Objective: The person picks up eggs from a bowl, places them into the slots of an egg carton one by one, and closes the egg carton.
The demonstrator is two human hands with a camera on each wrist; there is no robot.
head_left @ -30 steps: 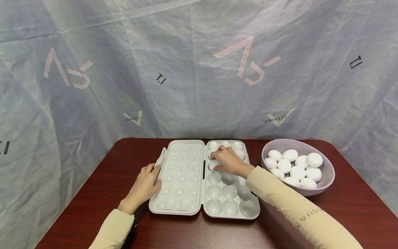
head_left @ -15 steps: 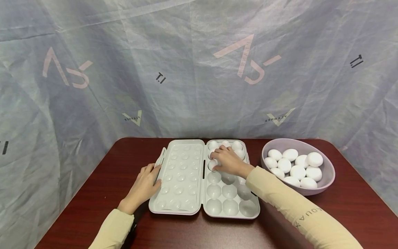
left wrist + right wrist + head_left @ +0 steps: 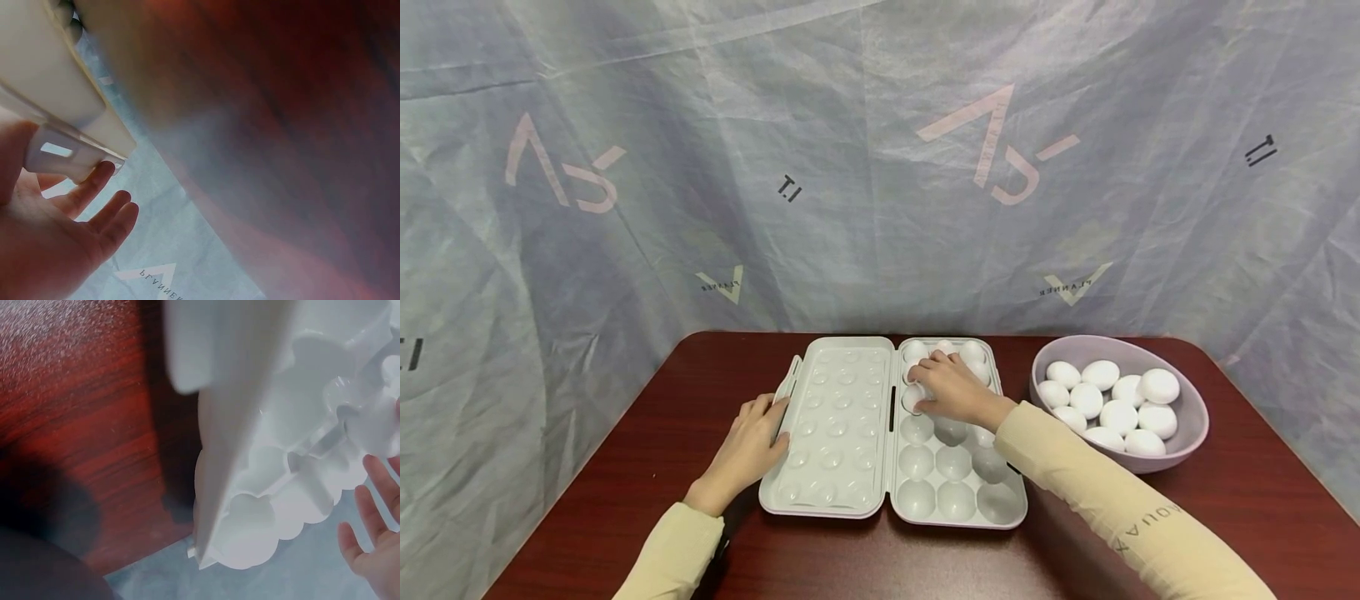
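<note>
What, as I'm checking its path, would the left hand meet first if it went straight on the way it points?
Most likely the pale flap beside the open lid; the left hand seems to touch it. The lid appears next in line, though depth is unclear.

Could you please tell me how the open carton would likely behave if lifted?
The carton may fold if lifted by one half, since its joined halves lie open side by side. Its far end could feel heavier, as eggs sit there while the near cups are empty. Its glossy surface may be slippery.
</note>
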